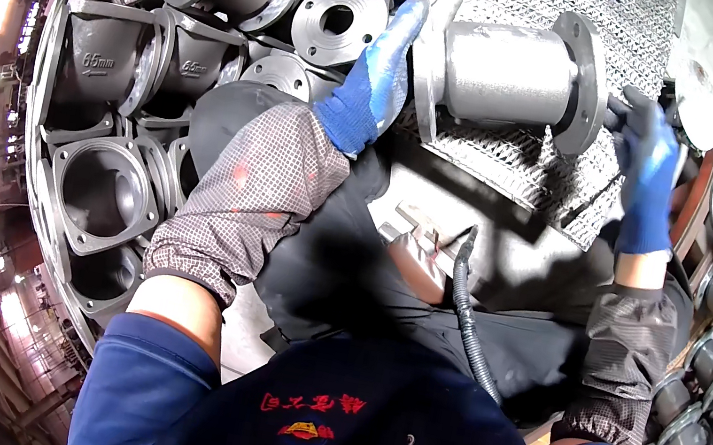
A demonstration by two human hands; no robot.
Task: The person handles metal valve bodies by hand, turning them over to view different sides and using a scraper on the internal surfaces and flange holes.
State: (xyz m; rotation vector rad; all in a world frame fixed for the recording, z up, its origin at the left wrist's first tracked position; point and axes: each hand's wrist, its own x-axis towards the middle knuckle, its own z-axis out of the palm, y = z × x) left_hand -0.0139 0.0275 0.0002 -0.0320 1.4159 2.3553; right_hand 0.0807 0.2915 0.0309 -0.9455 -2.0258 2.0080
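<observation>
A grey cast-metal flanged valve body (508, 76) lies on its side on a rough, patterned metal work surface (518, 170) in front of me. My left hand (375, 83), in a blue glove, is held flat with fingers stretched out along the outer side of its left flange (428, 78). Whether the palm presses on the metal is hard to tell. On the other side my right hand (650, 169), gloved in blue too, is apart from the right flange (581, 86). Its fingers are loosely spread and hold nothing.
Grey valve castings (100, 187) are stacked at the left, close to my left arm. More flanged castings (705, 408) stand in rows at the right. A ribbed black hose (470, 324) runs up between my legs. A pale round disc (697, 103) sits beyond my right hand.
</observation>
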